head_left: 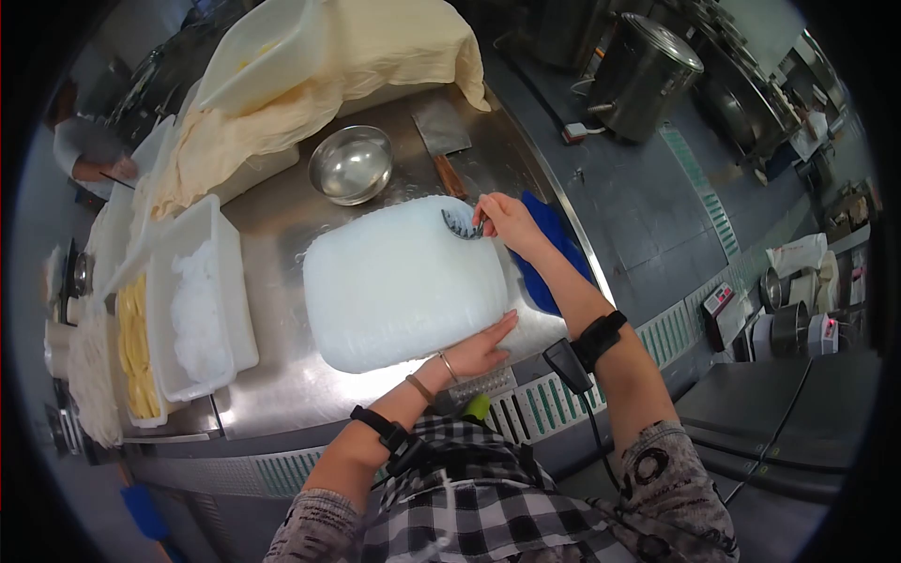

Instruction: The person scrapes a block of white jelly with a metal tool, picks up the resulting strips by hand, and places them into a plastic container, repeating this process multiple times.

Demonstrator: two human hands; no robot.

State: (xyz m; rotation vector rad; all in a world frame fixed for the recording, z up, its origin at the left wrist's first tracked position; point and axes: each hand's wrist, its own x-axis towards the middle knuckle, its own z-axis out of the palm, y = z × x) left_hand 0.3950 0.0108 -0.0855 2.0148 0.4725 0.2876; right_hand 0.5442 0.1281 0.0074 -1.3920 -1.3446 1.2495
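Observation:
A large whitish block with rounded corners lies on the steel table. My right hand is closed around the handle of a toothed metal scraper, whose curved head rests on the block's far right corner. Against the block's near right side, my left hand lies with its fingers stretched out, holding nothing. Just beyond the block are a steel bowl and a broad metal blade with a wooden handle. Blue cloth or plastic lies beneath my right forearm.
On the left, a white bin holds white shreds, beside a tray of yellow strips. Cream cloth covers containers at the back. A person stands far left. A lidded steel pot stands on the floor.

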